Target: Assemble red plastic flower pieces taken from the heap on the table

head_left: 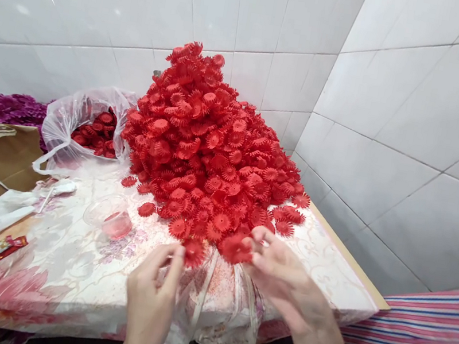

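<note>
With the red pile (pixel 210 151) at twelve o'clock, the left hand (pixel 153 285) pinches a frilled disc (pixel 194 253), the right hand (pixel 285 277) a second disc (pixel 233 248): apparently one-by-one handling, next needing delicacy.

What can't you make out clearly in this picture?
All in the head view:
Red flower piece in the right hand: petal edges blurred.
Palm of the left hand: hidden by the back of that hand.
Print on the red wrapper: too small to read.
Tablecloth under the red pile: covered by it.
Cardboard box: cut off by the left edge.
Striped cloth: cut off by the right edge.
</note>
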Demonstrator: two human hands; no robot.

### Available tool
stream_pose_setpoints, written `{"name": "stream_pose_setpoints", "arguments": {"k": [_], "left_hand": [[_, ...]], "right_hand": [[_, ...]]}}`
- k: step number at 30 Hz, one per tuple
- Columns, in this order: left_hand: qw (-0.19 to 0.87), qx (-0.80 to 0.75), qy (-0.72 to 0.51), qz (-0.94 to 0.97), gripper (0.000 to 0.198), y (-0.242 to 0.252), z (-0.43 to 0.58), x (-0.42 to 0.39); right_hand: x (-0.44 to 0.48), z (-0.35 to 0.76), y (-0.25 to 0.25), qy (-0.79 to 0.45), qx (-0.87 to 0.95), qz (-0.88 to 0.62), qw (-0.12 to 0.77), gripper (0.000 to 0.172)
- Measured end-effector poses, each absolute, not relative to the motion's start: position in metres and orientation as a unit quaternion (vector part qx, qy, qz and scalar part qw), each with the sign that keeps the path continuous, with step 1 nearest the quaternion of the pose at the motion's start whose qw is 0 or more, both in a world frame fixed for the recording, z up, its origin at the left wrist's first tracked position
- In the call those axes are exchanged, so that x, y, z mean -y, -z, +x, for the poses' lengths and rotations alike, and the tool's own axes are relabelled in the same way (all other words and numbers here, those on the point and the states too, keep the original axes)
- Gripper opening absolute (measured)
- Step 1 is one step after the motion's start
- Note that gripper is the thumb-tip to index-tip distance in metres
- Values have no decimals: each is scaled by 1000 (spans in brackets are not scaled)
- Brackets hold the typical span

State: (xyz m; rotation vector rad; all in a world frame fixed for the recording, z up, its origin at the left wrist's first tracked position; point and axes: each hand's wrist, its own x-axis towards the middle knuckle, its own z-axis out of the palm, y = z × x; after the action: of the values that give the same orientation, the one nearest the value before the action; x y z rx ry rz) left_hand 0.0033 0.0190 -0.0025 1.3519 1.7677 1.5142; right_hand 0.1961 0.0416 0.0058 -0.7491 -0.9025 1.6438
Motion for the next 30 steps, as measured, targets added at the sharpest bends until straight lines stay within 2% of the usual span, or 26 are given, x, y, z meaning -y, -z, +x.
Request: {"name": "stream_pose_setpoints", "arguments": {"k": [2, 4, 6, 8, 11, 12, 14, 18, 23, 30], "left_hand": [[160, -671, -548, 474, 13, -1, -2, -18], [147, -673, -539, 484, 16, -3, -6, -17], [159, -658, -531, 509, 20, -5, -5, -17], [175, -653, -531, 511, 21, -4, -2, -18], [214, -642, -552, 488, 19, 0, 3, -20], [238, -631, -559, 482, 19, 2, 5, -20], [308, -601, -567, 473, 19, 4, 8, -19], [445, -536, -560, 449, 23, 5, 12, -13], [497, -520, -550, 424, 24, 4, 12, -7], [522, -498, -551, 418, 20, 0, 13, -5]], "right_hand": [[-55, 206, -12, -567, 428, -353, 608, 29], [-72, 209, -20, -355, 481, -422, 682, 19], [-87, 204, -28, -212, 589, -480, 614, 16], [-94, 193, -33, -164, 664, -498, 534, 17], [-79, 174, -33, -138, 665, -480, 555, 13], [-69, 168, -30, -153, 666, -457, 570, 11], [-49, 157, -22, -276, 709, -380, 526, 11], [-29, 146, -7, -380, 663, -365, 531, 13], [-30, 148, -4, -502, 579, -347, 541, 10], [-25, 151, -4, -568, 523, -318, 551, 20]]}}
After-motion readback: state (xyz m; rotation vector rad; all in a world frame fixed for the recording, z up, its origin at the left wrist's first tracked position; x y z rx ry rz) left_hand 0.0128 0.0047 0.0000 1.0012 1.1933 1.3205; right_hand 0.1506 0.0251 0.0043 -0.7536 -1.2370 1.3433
